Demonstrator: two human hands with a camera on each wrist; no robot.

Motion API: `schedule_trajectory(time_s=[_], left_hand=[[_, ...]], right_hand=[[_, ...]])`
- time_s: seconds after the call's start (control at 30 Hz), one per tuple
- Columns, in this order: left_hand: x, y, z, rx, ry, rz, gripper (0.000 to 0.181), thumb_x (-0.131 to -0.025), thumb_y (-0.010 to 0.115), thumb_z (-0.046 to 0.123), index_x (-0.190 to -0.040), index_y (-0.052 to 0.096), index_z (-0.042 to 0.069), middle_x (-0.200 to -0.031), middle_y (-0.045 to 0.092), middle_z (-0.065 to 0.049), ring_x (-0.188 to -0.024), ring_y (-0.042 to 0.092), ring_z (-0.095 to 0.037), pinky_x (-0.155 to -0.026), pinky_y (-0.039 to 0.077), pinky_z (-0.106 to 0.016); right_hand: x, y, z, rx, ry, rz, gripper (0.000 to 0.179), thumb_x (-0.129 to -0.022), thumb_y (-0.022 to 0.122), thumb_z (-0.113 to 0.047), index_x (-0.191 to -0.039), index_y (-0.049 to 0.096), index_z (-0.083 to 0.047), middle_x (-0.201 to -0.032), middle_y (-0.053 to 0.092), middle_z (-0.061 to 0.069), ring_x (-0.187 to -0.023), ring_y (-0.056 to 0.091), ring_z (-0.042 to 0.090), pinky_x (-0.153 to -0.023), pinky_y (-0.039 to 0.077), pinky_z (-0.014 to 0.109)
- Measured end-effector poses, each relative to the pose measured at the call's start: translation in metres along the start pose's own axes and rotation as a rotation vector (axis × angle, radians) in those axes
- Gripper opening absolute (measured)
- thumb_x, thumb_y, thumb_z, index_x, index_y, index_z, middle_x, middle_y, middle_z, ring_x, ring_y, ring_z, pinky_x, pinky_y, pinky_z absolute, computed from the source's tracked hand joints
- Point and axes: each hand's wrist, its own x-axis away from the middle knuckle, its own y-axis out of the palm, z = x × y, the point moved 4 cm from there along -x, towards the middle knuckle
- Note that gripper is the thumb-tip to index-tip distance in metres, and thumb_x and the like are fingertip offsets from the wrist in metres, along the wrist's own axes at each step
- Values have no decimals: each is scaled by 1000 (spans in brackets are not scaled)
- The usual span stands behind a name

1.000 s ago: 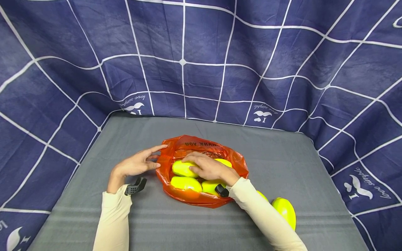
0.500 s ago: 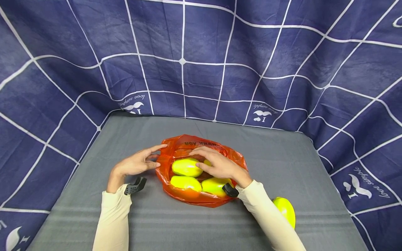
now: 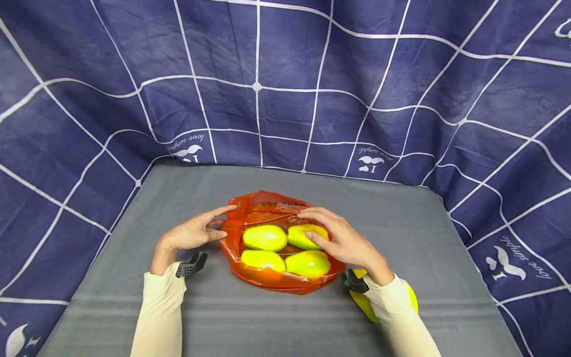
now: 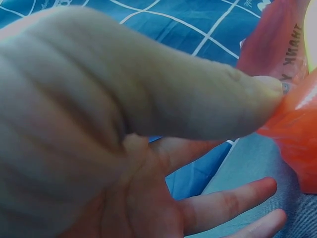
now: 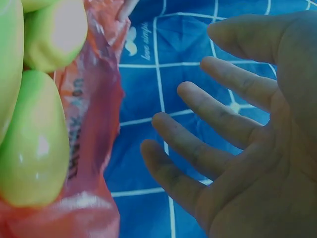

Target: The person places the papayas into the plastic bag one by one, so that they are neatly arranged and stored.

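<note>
A red plastic bag (image 3: 272,282) with reversed dark lettering lies with its mouth spread. Several smooth yellow-green, mango-like fruits (image 3: 265,238) sit inside it in two rows. My left hand (image 3: 192,232) is at the bag's left rim, index fingertip and thumb touching the plastic well apart from each other. In the left wrist view the thumb lies against the red film (image 4: 297,119); the other fingers are spread. My right hand (image 3: 343,240) hovers over the bag's right side, fingers extended. The right wrist view shows an unfilled palm (image 5: 247,163) beside the fruits (image 5: 37,139).
Outside the bag at right, a yellow fruit (image 3: 365,305) and another (image 3: 413,298) lie partly behind the right forearm. A grey cloth (image 3: 250,322) covers the work surface. A blue curtain with white lines (image 3: 285,114) hangs behind and at the sides.
My right hand has come off the fruits and moved right, uncovering those in the bag's right half. The left hand keeps its place at the rim.
</note>
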Motion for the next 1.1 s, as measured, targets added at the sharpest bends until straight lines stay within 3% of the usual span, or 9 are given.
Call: schedule_trajectory(time_s=[0.23, 0.37, 0.5, 0.63, 0.77, 0.87, 1.0, 1.1], left_hand=[[0, 1, 0, 6, -8, 2, 73, -97, 61, 2, -157, 21, 1, -158, 25, -30, -140, 37, -53, -106, 48, -45], [0, 2, 0, 19, -2, -2, 72, -97, 61, 2, -157, 21, 0, -158, 25, -30, -140, 37, -53, -105, 49, -43], [0, 1, 0, 10, -3, 3, 72, -97, 60, 1, -157, 21, 0, -158, 25, -30, -139, 37, -53, -105, 49, -44], [1, 1, 1, -1, -6, 10, 72, -97, 61, 2, -157, 21, 0, -158, 26, -30, -139, 37, -53, -105, 48, -45], [2, 1, 1, -5, -15, 16, 72, -97, 61, 3, -157, 22, 0, -158, 26, -31, -139, 37, -53, -106, 48, -45], [2, 1, 1, 3, -24, 15, 72, -98, 61, 4, -157, 22, 1, -158, 25, -31, -140, 37, -53, -105, 48, -44], [1, 0, 0, 10, -34, 14, 72, -98, 61, 4, -158, 22, 3, -159, 24, -29, -141, 35, -53, -106, 48, -44], [-1, 1, -2, 9, -46, 14, 72, -97, 62, 4, -158, 23, 5, -160, 24, -28, -141, 35, -52, -106, 48, -44]], right_hand=[[30, -14, 8, 6, 70, 64, 46, -98, 66, -22, -142, 54, -28, -144, 53, -7, -133, 51, 15, -110, 44, 45], [53, -20, 16, 20, 111, 101, 46, -97, 67, -20, -140, 54, -31, -143, 54, -7, -133, 51, 14, -109, 45, 34], [77, -24, 26, 31, 139, 139, 44, -97, 68, -16, -138, 57, -26, -140, 57, -5, -128, 54, 12, -103, 49, 27], [102, -28, 35, -29, 187, 171, 46, -95, 70, -11, -138, 58, -21, -136, 59, -4, -125, 56, 9, -99, 52, 27], [129, -30, 46, -137, 241, 235, 49, -93, 70, -3, -138, 58, -19, -135, 59, -4, -124, 56, 6, -101, 48, 18], [148, -33, 53, -213, 286, 303, 49, -93, 67, 2, -139, 56, -9, -136, 59, -3, -125, 56, 4, -102, 44, 13], [169, -38, 60, -439, 376, 412, 48, -96, 61, 6, -142, 48, 5, -139, 58, -5, -128, 55, 4, -103, 41, 10], [185, -40, 64, -651, 440, 491, 46, -99, 55, 6, -144, 45, 8, -139, 59, -6, -128, 55, 5, -102, 43, 12]])
